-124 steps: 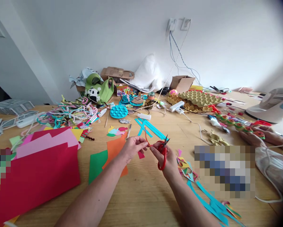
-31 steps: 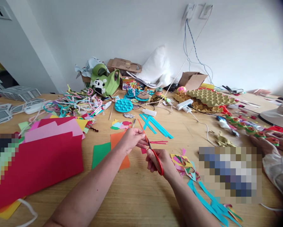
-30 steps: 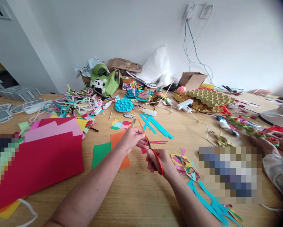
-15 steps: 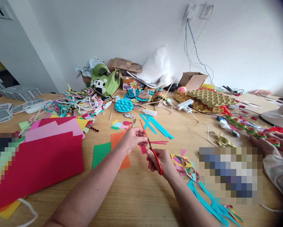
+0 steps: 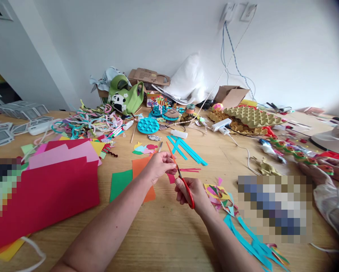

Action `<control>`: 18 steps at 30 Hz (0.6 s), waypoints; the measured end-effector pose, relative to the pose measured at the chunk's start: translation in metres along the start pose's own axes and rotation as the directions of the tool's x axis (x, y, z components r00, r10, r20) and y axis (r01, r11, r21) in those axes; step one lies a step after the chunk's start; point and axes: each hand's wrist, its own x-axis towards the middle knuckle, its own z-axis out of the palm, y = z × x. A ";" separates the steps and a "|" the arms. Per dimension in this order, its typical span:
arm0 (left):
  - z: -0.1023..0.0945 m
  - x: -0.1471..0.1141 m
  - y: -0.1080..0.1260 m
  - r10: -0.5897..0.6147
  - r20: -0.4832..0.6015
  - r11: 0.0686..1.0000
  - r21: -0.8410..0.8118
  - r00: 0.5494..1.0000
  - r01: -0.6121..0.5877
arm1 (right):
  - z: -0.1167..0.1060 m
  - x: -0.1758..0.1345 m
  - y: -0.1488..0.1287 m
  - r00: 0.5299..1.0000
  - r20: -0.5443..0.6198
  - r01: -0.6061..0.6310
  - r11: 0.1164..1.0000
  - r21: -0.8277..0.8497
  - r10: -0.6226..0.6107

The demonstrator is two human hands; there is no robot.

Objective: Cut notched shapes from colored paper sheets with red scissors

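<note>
My right hand is closed round the red-handled scissors, their blades pointing up and away toward my left fingers. In a pinch, my left hand grips a narrow orange paper strip, which slants upward beside the scissor blades. Whether the blades touch the strip is hard to see. Under my left wrist lie an orange sheet and a green sheet. A small pink-red paper piece rests between my hands, with thin red strips just beyond.
Red and pink sheets are stacked at left. Blue strips and fish-shaped cutouts lie ahead. Paper scraps surround my right forearm. Another person's hands hold a decorated strip at far right. Egg trays stand behind.
Both hands keep nearly the same pose, with the scissors and orange strip in place. The whole view shifts only slightly.
</note>
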 end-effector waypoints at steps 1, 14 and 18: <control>0.000 0.000 0.000 0.000 0.000 1.000 -0.001 1.000 0.000 | 0.000 0.000 0.000 1.000 0.001 0.007 1.000 0.005 -0.007; 0.002 -0.002 0.001 0.006 -0.014 1.000 0.028 1.000 -0.005 | 0.001 0.000 -0.001 1.000 -0.005 -0.005 1.000 -0.002 0.005; 0.002 -0.002 0.001 0.006 -0.023 1.000 0.011 1.000 -0.005 | 0.001 0.000 -0.001 1.000 -0.011 -0.009 1.000 0.001 0.009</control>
